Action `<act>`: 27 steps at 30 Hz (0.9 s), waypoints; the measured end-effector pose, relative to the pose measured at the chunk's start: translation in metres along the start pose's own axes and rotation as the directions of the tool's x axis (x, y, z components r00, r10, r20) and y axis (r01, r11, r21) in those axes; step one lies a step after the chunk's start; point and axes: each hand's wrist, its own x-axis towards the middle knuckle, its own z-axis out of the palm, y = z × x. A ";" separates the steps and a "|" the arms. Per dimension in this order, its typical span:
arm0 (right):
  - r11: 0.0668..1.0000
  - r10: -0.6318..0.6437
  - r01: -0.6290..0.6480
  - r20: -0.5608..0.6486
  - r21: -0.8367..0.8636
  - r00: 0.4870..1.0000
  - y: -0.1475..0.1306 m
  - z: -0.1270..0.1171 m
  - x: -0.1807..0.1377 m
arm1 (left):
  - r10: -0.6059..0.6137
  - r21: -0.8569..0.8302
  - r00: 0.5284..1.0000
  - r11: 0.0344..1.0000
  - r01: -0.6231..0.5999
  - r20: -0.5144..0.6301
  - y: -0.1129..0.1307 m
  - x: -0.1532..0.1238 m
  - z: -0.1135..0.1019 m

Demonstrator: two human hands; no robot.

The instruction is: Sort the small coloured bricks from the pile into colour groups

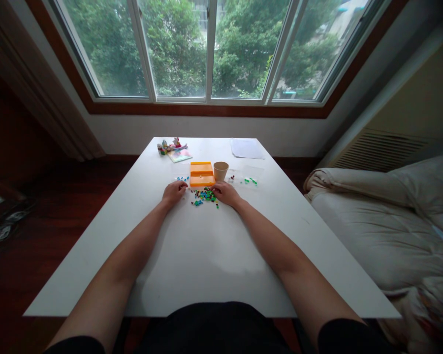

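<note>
Both my arms reach out over a white table [206, 246]. My left hand [174, 192] rests on the table with its fingers curled, just left of a small heap of coloured bits [205, 196]. My right hand [226, 191] lies at the heap's right edge, fingers bent and touching the bits near an orange box [201, 174]. What either hand pinches, if anything, is too small to see. A tan paper cup [220, 170] stands right of the orange box.
Clear bags with small green bits [248, 175] lie right of the cup. A small built toy and a booklet [174, 149] sit at the far left, a paper sheet [246, 148] at the far right. A padded seat [384, 221] flanks the table's right side.
</note>
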 end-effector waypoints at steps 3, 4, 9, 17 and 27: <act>0.999 -0.016 0.015 -0.003 -0.030 1.000 0.000 0.002 0.002 | 0.008 0.009 1.000 1.000 -0.008 0.019 0.000 0.000 0.000; 0.999 -0.015 0.015 -0.012 -0.037 1.000 0.001 0.003 0.002 | 0.011 0.013 1.000 1.000 -0.011 0.026 0.000 0.000 0.000; 1.000 -0.011 0.010 -0.048 -0.030 0.999 0.009 0.004 0.002 | 0.018 0.037 0.998 0.999 -0.020 0.058 0.003 -0.001 -0.002; 0.999 -0.003 0.006 -0.078 0.037 0.997 0.010 0.007 0.003 | 0.009 0.043 0.997 0.999 -0.013 0.073 0.006 -0.001 -0.004; 0.987 -0.025 0.034 -0.059 0.159 0.998 0.015 0.010 0.002 | 0.053 0.092 0.997 0.994 -0.059 0.059 0.004 -0.002 0.000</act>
